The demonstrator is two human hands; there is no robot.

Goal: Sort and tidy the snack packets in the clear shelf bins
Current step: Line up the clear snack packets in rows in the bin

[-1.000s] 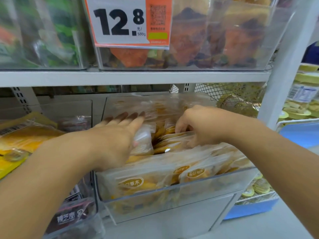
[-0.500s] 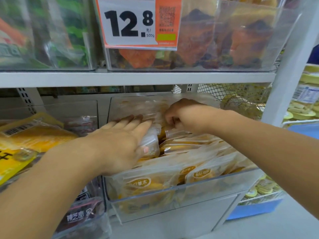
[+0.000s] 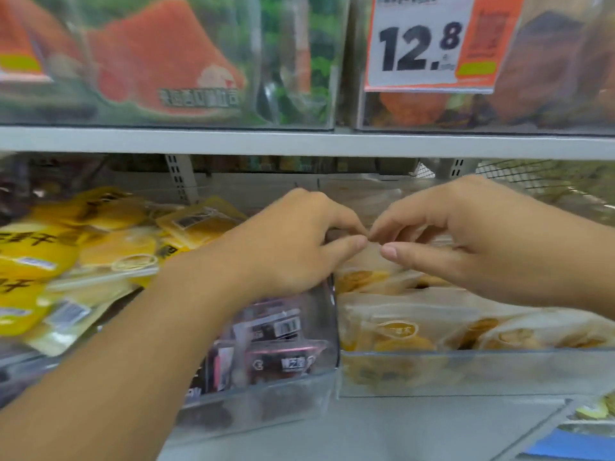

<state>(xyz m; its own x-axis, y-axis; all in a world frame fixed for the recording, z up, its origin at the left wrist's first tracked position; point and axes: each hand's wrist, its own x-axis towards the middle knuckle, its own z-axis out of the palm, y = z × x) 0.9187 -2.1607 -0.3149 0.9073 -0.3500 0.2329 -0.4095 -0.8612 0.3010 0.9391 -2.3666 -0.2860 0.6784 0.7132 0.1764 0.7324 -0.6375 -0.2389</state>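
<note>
A clear bin (image 3: 472, 372) on the lower shelf holds several pale translucent packets of yellow-orange snacks (image 3: 396, 329). My left hand (image 3: 293, 247) and my right hand (image 3: 466, 241) meet fingertip to fingertip over the bin's left end. Both have curled fingers and pinch the top edge of one pale packet (image 3: 366, 272), which stands among the others. The film between my fingers is blurred. My left forearm crosses over the neighbouring bin (image 3: 293, 389) of dark pink-and-black packets (image 3: 283, 361).
Yellow packets (image 3: 50, 254) are heaped at the far left. The grey shelf board (image 3: 199, 139) overhead carries clear bins of red-and-green packets (image 3: 159, 61) and orange ones, with a 12.8 price tag (image 3: 422, 44). A wire mesh panel (image 3: 532, 181) sits behind on the right.
The view swung left. My left hand lifted off the packets it pressed and curled. My right hand came out of the bin's back. Both now meet at the bin's left end.
</note>
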